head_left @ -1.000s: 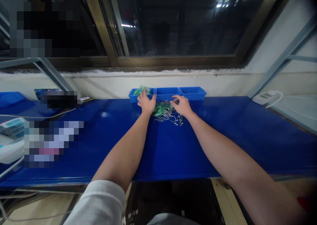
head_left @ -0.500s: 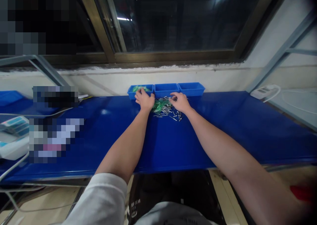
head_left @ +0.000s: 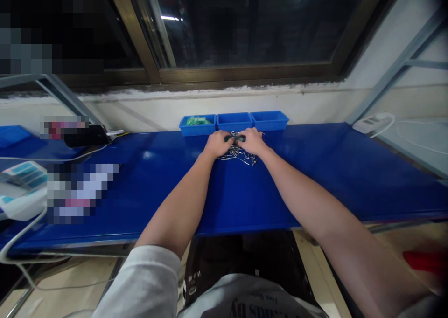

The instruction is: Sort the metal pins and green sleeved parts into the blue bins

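My left hand point(head_left: 219, 143) and my right hand point(head_left: 253, 141) are close together over a pile of short, shiny metal pins point(head_left: 229, 153) that look like rivets or screws. Their fingers curl in toward each other around a small, dark greenish thing point(head_left: 235, 138), which is partly covered and too blurred to name. Just behind the hands stands a blue bin point(head_left: 198, 130) with crumpled green plastic point(head_left: 198, 120) in it. Pins lie loose on the blue table point(head_left: 245, 201) below the fingers.
Two more blue bins point(head_left: 234, 120) stand in the row against the wall. At left are a white device with a display point(head_left: 23, 187), a dark phone-like object point(head_left: 87, 136) and cables. A white power strip point(head_left: 373, 123) lies at right beside a metal frame.
My left hand has moved from the bin's front edge down and right to the pile, and both hands have closed toward each other. The green plastic on the pile no longer shows there.
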Tool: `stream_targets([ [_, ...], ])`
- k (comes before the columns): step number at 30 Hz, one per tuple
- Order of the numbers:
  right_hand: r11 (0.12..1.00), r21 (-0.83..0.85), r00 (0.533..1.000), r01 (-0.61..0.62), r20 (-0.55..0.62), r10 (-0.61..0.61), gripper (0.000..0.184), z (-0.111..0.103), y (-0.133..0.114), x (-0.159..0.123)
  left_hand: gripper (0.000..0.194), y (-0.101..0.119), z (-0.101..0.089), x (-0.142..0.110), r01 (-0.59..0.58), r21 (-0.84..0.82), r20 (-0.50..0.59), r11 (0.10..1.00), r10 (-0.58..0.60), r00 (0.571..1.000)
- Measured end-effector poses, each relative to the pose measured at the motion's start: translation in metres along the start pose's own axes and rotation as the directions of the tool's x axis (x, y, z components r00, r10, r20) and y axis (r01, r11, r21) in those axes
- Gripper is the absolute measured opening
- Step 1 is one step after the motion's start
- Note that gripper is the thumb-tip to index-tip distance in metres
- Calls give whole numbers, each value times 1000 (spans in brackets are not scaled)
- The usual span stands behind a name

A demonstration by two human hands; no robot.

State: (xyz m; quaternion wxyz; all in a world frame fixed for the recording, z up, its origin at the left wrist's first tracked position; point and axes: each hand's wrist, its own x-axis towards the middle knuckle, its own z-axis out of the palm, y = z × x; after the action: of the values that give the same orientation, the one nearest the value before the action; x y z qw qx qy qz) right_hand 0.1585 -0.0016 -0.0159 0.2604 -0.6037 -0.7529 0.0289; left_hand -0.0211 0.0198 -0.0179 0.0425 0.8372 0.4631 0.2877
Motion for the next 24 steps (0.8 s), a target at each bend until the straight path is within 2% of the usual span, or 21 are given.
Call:
stream_targets([
  [3, 1000, -9, 1000, -3, -4, 3, 36, -1, -3, -1, 30, 0, 3, -1, -38, -9, 55, 999, 38, 998],
  [9, 1000, -14, 998, 21, 56, -20, 35, 0, -6, -1, 24, 3, 0, -2, -47, -25, 37, 999, 48, 998],
  [16, 999, 3, 999, 44, 25, -44, 37, 1, -3, 0, 28, 3, 2, -1, -48, -25, -35, 999, 47, 998],
  [24, 984, 102, 988, 145, -70, -138, 42, 4, 0, 3, 27, 11, 0, -2, -49, -46, -20, 998, 48, 999],
])
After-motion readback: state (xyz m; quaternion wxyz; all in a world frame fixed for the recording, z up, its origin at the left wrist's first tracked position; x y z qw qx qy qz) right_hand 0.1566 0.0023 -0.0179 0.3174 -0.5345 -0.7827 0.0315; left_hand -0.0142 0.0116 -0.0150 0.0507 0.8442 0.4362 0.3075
